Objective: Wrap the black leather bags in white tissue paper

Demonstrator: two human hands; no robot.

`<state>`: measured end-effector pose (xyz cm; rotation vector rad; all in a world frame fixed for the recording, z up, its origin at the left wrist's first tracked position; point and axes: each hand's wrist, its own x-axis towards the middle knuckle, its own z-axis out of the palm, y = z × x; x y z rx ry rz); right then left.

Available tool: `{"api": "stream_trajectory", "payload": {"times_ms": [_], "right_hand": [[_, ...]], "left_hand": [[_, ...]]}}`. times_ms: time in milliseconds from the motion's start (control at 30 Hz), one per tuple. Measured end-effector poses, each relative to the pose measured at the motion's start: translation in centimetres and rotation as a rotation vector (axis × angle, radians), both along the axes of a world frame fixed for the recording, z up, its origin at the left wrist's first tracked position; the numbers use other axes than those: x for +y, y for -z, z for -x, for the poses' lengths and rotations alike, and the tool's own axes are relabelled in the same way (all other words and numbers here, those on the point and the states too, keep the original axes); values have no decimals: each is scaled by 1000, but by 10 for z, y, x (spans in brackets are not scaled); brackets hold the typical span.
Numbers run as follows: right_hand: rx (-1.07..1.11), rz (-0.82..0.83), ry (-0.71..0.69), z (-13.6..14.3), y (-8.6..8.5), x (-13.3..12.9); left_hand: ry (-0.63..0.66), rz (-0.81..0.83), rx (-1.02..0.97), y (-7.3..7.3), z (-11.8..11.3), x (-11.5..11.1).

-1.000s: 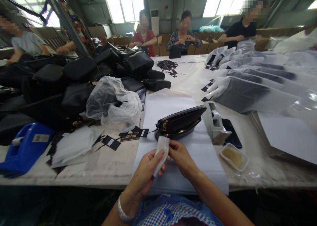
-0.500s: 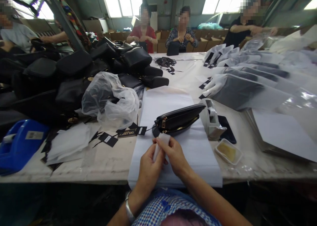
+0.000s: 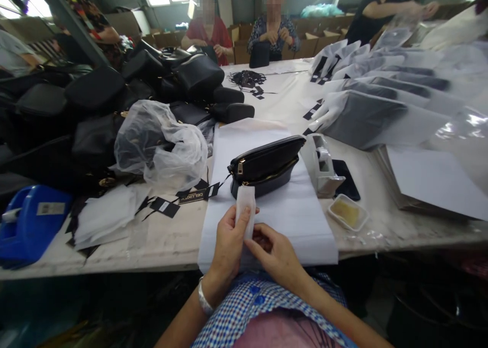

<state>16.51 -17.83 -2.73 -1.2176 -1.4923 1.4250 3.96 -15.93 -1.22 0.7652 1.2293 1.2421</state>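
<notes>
A folded white strip of thin wrapping material (image 3: 245, 208) stands up between my hands, its upper end just in front of a black zippered bag (image 3: 267, 165). My left hand (image 3: 229, 241) is closed on it, thumb pressed over its face. At the strip's lower right edge, my right hand (image 3: 280, 254) has its fingers curled and thumb and forefinger closed against it. The bag, with gold zippers and a black tag tied at its left end, rests on a stack of white paper sheets (image 3: 308, 236). Whether anything lies inside the strip is hidden.
Black bags (image 3: 95, 88) are heaped at left behind a crumpled clear plastic bag (image 3: 160, 144). A blue tape dispenser (image 3: 34, 221) is at far left. Right of the paper are a grey tape dispenser (image 3: 322, 170), a small dish (image 3: 348, 213) and wrapped bags (image 3: 366, 116). Several people work across the table.
My right hand has slid from the strip's top down to its lower edge. The strip now stands more upright in my left hand. The camera view has shifted slightly.
</notes>
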Motion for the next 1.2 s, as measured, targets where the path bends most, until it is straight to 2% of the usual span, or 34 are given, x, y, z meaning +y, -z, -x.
{"api": "stream_trajectory", "payload": {"times_ms": [167, 267, 333, 433, 533, 600, 667, 733, 800, 867, 933, 1000, 1100, 1200], "right_hand": [[89, 57, 15, 6, 1, 4], [117, 80, 15, 3, 0, 7], [108, 77, 25, 2, -2, 7], [21, 3, -10, 1, -7, 9], [-122, -192, -80, -16, -15, 16], [-265, -379, 21, -43, -21, 27], [-454, -551, 269, -82, -26, 45], [-617, -645, 549, -125, -26, 69], [-682, -615, 705, -163, -21, 95], [-579, -432, 743, -188, -12, 118], [-447, -283, 713, -198, -3, 134], [-356, -230, 681, -196, 2, 141], [-197, -250, 714, -185, -3, 136], [-91, -343, 792, -175, -15, 117]], "left_hand": [[23, 7, -15, -2, 1, -3], [68, 56, -128, -5, 10, -13], [105, 82, -132, -5, 16, -21], [146, 95, 24, -1, 24, -30], [125, 127, 110, 5, 28, -29], [106, 162, 83, 9, 28, -26], [99, 216, 24, 12, 27, -24], [89, 265, -18, 14, 25, -23], [75, 287, -27, 15, 23, -23], [69, 279, -20, 14, 23, -23], [77, 264, -4, 14, 23, -22], [73, 243, 20, 13, 25, -22], [60, 229, 42, 13, 26, -21], [59, 239, 50, 14, 26, -20]]}}
